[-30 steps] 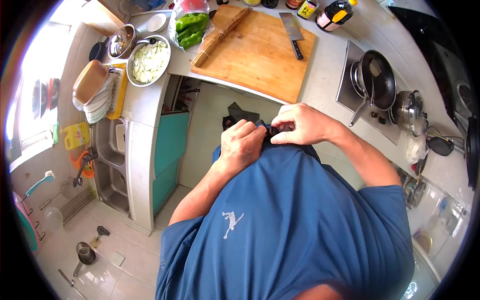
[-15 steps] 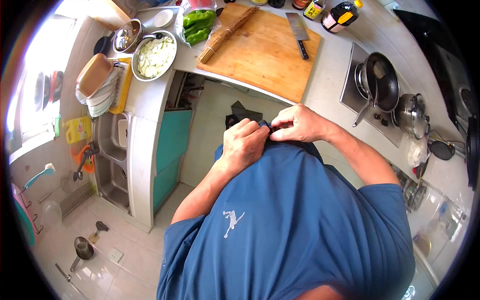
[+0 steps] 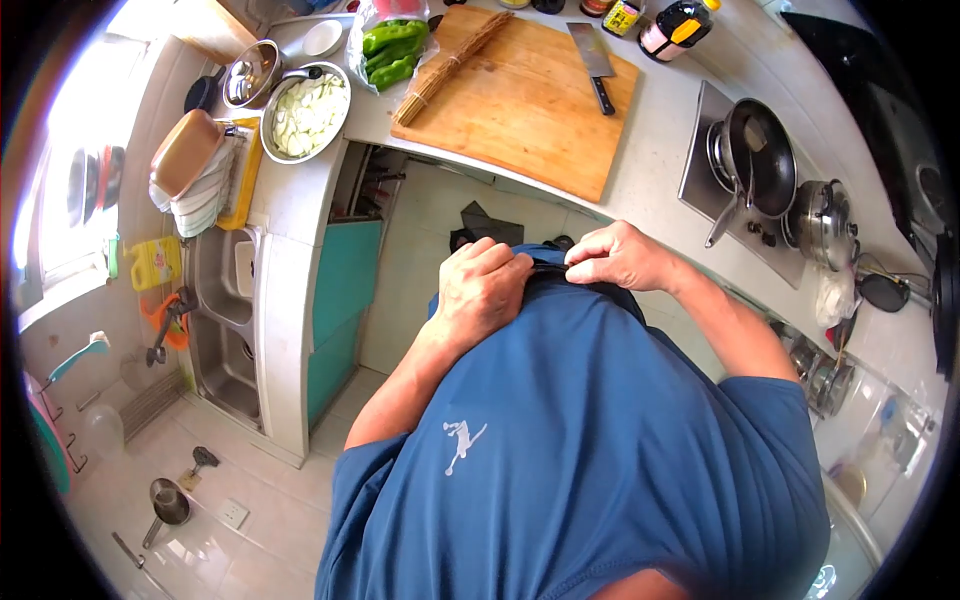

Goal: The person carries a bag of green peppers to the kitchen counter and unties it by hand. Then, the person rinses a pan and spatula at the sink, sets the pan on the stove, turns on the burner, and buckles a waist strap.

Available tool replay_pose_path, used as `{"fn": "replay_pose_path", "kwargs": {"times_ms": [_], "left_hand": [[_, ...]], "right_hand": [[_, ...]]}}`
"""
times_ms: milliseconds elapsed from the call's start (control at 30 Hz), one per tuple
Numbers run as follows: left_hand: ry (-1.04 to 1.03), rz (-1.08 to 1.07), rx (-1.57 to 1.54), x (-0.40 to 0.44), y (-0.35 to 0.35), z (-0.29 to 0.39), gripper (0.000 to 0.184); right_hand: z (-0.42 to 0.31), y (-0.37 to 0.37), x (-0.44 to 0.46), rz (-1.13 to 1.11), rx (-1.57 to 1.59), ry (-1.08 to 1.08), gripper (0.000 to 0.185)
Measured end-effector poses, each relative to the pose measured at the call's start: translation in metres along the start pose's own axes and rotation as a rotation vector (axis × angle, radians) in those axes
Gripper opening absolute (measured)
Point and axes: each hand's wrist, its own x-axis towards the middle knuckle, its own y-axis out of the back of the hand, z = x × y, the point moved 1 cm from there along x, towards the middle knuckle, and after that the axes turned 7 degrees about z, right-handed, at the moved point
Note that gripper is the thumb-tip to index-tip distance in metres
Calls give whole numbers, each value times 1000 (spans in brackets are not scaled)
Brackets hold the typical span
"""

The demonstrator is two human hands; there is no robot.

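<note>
My left hand (image 3: 484, 288) is closed at the front of my waist, its fingers curled over a dark fabric band (image 3: 548, 267) beside the lower edge of the blue shirt (image 3: 600, 420). My right hand (image 3: 622, 256) pinches the other end of the same band, thumb against forefinger. The band stretches across the gap between both hands. Whether it belongs to trousers or another garment, I cannot tell. Beyond my hands, on the counter, lies a wooden cutting board (image 3: 530, 110) carrying a bundle of thin dry brown sticks (image 3: 455, 66) and a cleaver (image 3: 592, 62).
Left of the board are a bag of green peppers (image 3: 393, 50) and a bowl of pale slices (image 3: 308, 112). A steel sink (image 3: 228, 370) and stacked dishes (image 3: 200, 190) stand at the left. On the right are a wok (image 3: 760, 150), a lidded pot (image 3: 826, 225) and a sauce bottle (image 3: 678, 32).
My right hand has moved right, away from my left, widening the gap between them. More of the dark band shows there. My left hand stays nearly in place.
</note>
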Motion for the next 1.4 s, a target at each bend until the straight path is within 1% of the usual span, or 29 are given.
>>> {"fn": "replay_pose_path", "kwargs": {"times_ms": [133, 200, 233, 333, 467, 533, 600, 767, 867, 967, 1033, 1067, 1133, 1167, 1200, 1267, 1300, 1333, 1400], "left_hand": [[-14, -12, 9, -4, 2, -2, 20], [-42, -11, 48, -3, 4, 0, 18], [-43, -11, 46, -3, 6, 0, 18], [-58, -18, 33, -2, 9, 0, 19], [-68, -28, -20, -1, 8, -3, 20], [-67, -36, -36, -1, 10, -4, 20], [-78, -94, -30, 1, 14, -2, 20], [-98, -87, -68, 1, 17, -4, 20], [-90, -86, -106, -3, 15, -9, 20], [-60, -118, -141, -2, 18, -11, 19], [-36, -146, -158, 0, 20, -12, 18], [-26, -158, -172, 2, 20, -13, 17], [-13, -170, -185, 1, 21, -14, 17], [-20, -159, -183, 1, 21, -13, 19], [-27, -146, -179, 1, 20, -13, 21], [-34, -141, -185, 0, 18, -14, 21], [-48, -135, -191, 1, 17, -14, 22], [-43, -133, -185, 0, 17, -14, 22], [-76, -115, -157, -2, 17, -14, 23]], "right_hand": [[4, 3, -14, 5, -23, -6, 35], [9, 4, -19, 22, -17, 60, 33], [7, 6, -22, 17, -39, 65, 28], [5, 7, -26, 16, -96, 124, 28], [5, 5, -26, 42, -49, 79, 30], [9, 5, -25, 33, -48, 99, 29], [7, 6, -26, 32, -57, 124, 28], [11, 9, -30, 27, -106, 171, 27], [15, 9, -30, 11, -75, 149, 28], [11, 11, -26, 13, -45, 96, 23], [3, 13, -24, -31, -111, 10, 30], [3, 13, -20, -31, -110, 12, 30], [4, 13, -10, -93, 26, 27, 30], [6, 11, -2, -81, 154, -41, 30], [3, 10, 7, -98, 198, -75, 31], [-16, 0, 23, -95, -67, 107, 33], [-26, -5, 30, -129, -157, 186, 31], [-32, -11, 38, -135, -157, 190, 31], [-40, -20, 51, -233, -168, 200, 38]]}}
